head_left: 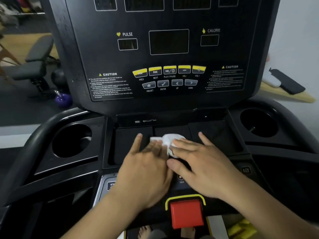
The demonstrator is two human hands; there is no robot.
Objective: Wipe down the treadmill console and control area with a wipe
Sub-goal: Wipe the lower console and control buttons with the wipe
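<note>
Head view: on the console's middle tray (129, 145) the wipe (170, 139) lay bunched, just ahead of my hands.
My left hand (146, 171) touched its left end, fingers straight; its long axis ran across the tray, pointing nowhere clearly; my right hand (205, 168), nearer, pressed it flat-fingered, grip unclamped.

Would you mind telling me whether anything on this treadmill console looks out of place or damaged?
Nothing looks damaged or spilled. The one small oddity: fine speckles, perhaps droplets, on the left edge of the console frame. The wipe is merely bunched in the centre tray.
</note>
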